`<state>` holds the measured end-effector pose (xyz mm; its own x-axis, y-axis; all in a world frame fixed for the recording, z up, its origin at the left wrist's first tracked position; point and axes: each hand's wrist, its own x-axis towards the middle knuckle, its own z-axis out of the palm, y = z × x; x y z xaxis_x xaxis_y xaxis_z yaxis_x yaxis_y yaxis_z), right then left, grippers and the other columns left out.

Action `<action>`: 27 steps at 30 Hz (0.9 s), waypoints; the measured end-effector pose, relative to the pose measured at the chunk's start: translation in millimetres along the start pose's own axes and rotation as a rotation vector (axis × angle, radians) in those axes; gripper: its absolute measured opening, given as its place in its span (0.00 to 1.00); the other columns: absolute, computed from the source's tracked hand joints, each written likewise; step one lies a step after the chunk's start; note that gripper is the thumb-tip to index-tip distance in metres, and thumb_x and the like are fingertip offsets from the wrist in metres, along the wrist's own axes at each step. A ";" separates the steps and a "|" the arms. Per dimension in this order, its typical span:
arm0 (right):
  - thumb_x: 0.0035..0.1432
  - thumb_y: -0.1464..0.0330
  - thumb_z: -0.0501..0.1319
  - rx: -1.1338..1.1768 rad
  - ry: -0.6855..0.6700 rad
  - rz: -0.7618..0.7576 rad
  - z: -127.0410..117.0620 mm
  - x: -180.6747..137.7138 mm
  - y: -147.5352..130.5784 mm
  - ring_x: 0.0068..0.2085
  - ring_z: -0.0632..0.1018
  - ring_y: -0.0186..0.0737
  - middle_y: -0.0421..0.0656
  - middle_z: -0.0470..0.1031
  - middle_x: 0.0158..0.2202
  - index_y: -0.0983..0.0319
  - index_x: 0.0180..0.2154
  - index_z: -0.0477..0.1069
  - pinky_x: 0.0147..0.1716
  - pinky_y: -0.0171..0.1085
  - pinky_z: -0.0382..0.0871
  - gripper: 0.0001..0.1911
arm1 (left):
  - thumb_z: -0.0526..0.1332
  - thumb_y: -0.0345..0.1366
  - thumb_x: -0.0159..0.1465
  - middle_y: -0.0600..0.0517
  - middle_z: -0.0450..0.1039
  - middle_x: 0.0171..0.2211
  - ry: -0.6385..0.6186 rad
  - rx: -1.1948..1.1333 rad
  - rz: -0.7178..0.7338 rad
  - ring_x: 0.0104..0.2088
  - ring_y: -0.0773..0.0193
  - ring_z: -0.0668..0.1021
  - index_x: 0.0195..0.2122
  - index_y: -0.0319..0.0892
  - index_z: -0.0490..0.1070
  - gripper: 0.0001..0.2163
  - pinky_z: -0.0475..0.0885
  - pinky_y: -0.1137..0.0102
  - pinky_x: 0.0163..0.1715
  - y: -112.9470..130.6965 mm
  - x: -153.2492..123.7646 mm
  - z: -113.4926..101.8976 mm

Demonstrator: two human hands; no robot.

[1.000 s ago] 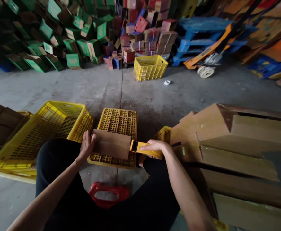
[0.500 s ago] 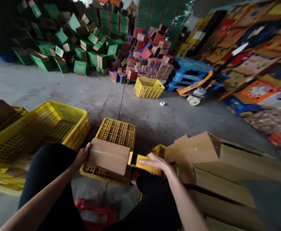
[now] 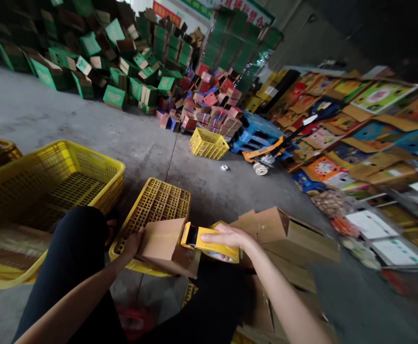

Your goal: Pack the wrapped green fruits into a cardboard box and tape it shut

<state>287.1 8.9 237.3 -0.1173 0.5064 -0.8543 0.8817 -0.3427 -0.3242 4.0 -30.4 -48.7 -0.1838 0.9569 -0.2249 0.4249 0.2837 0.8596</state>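
Note:
A small brown cardboard box (image 3: pixel 164 239) rests tilted on a yellow plastic crate (image 3: pixel 164 198) whose lattice face is up, between my knees. My left hand (image 3: pixel 133 243) grips the box's left side, its fingers partly hidden. In my right hand (image 3: pixel 226 236) is a yellow tape dispenser (image 3: pixel 212 248), with the fingers wrapped round its body. The dispenser's black-and-yellow head meets the box's upper right edge, and a roll of tape shows under my hand.
A large yellow crate (image 3: pixel 97 167) stands at my left with a cardboard piece inside. Stacked cardboard boxes (image 3: pixel 266 229) lie at my right. Farther off are a small yellow crate (image 3: pixel 209 143), an orange pallet jack (image 3: pixel 266 153), blue pallets (image 3: pixel 255 129) and heaped green boxes (image 3: pixel 115 95).
The box has been tipped, so its right end face now shows. My right hand still holds the tape dispenser at the box's right edge. The view has turned and tilted.

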 end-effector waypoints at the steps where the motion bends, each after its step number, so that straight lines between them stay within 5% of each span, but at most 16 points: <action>1: 0.62 0.47 0.66 -0.005 0.011 -0.003 4.2 3.8 -6.6 0.22 0.79 0.41 0.43 0.78 0.20 0.62 0.29 0.74 0.20 0.33 0.74 0.25 | 0.45 0.59 0.71 0.31 0.84 0.35 0.011 -0.014 0.006 0.47 0.30 0.85 0.39 0.38 0.83 0.33 0.79 0.46 0.45 3.3 1.9 -4.6; 5: 0.67 0.49 0.63 -0.060 0.056 -0.031 15.2 14.4 -36.5 0.24 0.82 0.42 0.45 0.80 0.21 0.62 0.29 0.75 0.24 0.34 0.78 0.24 | 0.40 0.55 0.76 0.37 0.79 0.59 0.061 -0.108 0.177 0.63 0.45 0.78 0.59 0.38 0.77 0.33 0.74 0.54 0.62 28.0 -1.5 -32.4; 9: 0.68 0.50 0.62 -0.121 0.066 -0.072 15.7 16.8 -59.6 0.26 0.84 0.44 0.48 0.81 0.23 0.63 0.29 0.76 0.27 0.34 0.79 0.25 | 0.44 0.51 0.78 0.42 0.56 0.76 -0.159 -0.055 0.895 0.75 0.48 0.60 0.77 0.44 0.54 0.30 0.63 0.51 0.72 55.5 -22.6 -66.0; 13: 0.68 0.50 0.62 -0.096 0.052 -0.064 16.2 14.9 -64.8 0.23 0.82 0.42 0.45 0.79 0.20 0.62 0.30 0.76 0.25 0.33 0.78 0.24 | 0.49 0.50 0.77 0.40 0.39 0.79 -0.204 0.206 1.204 0.78 0.48 0.52 0.80 0.42 0.27 0.39 0.62 0.51 0.73 68.4 -30.4 -80.2; 18: 0.69 0.51 0.63 0.032 0.036 -0.065 22.7 10.2 -56.2 0.22 0.81 0.41 0.44 0.80 0.21 0.63 0.32 0.75 0.25 0.33 0.77 0.22 | 0.47 0.61 0.75 0.37 0.43 0.79 -0.180 0.194 1.291 0.77 0.45 0.53 0.80 0.40 0.35 0.42 0.63 0.51 0.72 61.4 -12.9 -72.3; 27: 0.64 0.48 0.67 0.107 -0.042 -0.100 20.9 13.1 -50.1 0.22 0.80 0.39 0.41 0.79 0.21 0.62 0.33 0.75 0.23 0.31 0.74 0.23 | 0.41 0.70 0.71 0.37 0.69 0.69 -0.195 0.316 1.305 0.73 0.46 0.64 0.72 0.39 0.63 0.44 0.59 0.52 0.73 41.6 15.8 -70.9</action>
<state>231.8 16.2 233.9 -0.2231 0.5099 -0.8308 0.8109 -0.3760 -0.4485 -44.1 -7.9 16.1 0.6218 0.5231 0.5829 0.3799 -0.8522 0.3596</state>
